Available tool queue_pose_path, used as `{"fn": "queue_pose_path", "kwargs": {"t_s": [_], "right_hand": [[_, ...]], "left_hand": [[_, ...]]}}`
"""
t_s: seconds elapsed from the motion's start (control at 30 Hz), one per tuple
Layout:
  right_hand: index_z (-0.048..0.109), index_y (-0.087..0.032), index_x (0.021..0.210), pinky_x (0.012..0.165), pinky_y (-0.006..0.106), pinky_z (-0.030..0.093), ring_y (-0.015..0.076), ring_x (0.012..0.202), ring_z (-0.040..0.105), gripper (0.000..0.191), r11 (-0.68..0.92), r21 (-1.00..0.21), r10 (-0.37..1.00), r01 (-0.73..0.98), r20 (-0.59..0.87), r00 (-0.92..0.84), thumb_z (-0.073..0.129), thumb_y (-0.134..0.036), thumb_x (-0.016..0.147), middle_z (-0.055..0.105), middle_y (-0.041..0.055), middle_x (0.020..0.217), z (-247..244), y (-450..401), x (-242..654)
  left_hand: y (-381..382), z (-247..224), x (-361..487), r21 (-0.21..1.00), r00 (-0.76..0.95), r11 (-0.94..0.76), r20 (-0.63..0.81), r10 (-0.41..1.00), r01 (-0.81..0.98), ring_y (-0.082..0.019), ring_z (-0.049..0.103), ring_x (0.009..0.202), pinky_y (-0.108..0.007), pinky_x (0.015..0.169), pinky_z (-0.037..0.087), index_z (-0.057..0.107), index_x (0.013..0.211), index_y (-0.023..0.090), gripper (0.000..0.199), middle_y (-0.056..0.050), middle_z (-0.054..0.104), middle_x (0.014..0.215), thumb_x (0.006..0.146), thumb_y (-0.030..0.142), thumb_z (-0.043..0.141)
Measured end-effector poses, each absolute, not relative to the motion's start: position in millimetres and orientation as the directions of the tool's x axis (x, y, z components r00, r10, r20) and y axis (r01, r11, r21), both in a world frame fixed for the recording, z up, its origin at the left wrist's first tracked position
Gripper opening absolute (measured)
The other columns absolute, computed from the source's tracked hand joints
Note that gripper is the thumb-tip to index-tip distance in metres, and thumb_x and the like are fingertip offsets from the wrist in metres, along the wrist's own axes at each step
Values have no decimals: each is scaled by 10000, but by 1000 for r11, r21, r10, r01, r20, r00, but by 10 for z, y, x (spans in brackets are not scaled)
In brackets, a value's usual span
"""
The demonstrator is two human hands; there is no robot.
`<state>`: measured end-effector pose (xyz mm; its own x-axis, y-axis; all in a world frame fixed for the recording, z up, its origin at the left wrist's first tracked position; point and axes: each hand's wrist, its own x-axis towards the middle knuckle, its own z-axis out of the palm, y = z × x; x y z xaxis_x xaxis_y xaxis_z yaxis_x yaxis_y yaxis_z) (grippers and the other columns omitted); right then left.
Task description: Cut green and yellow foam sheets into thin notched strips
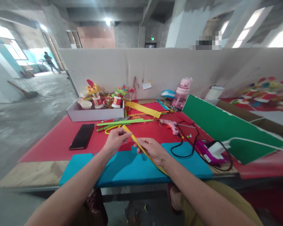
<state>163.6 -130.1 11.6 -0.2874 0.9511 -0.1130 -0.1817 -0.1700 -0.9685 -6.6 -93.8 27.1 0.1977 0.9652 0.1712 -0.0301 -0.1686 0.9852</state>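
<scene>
Between my two hands runs a long yellow paper strip (133, 137), slanting down to the right over the blue sheet (85, 169). My left hand (115, 140) pinches it close to its upper end, thumb and fingers together. Lower along the same strip, my right hand (151, 148) has its fingers closed around it, and the tail passes below that wrist. Just beyond my left hand are yellow-handled scissors (110, 128) and several green paper strips (127, 121). A pink glue gun (171, 125) lies on the red table cover beyond my right hand.
A black phone (82, 137) lies at left. Behind it, a white box (96, 115) holds paper-cup figures. At right stand a purple power strip (209, 153) with cables and a green board (221, 131). A pink bottle (182, 91) stands by the partition; a person (49, 61) is far left.
</scene>
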Motion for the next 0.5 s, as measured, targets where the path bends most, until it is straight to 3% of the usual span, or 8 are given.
{"fn": "queue_pose_path", "kwargs": {"t_s": [0.3, 0.5], "right_hand": [[698, -149, 746, 600, 250, 478, 79, 547, 547, 344, -91, -994, 956, -65, -69, -285, 750, -474, 647, 643, 15, 732, 96, -1272, 1642], [688, -138, 773, 616, 255, 475, 115, 613, 582, 453, -45, -993, 962, -106, -15, -274, 648, -587, 727, 651, 45, 720, 98, -1283, 1613]], "left_hand": [[-963, 300, -47, 974, 175, -221, 210, 962, 42, -82, 467, 480, -219, 495, 353, 570, 598, 145, 307, 16, 550, 512, 682, 396, 726], [-985, 294, -9, 968, 167, -239, 223, 960, 79, -87, 474, 489, -219, 497, 354, 569, 591, 146, 301, 10, 567, 517, 700, 387, 712]]}}
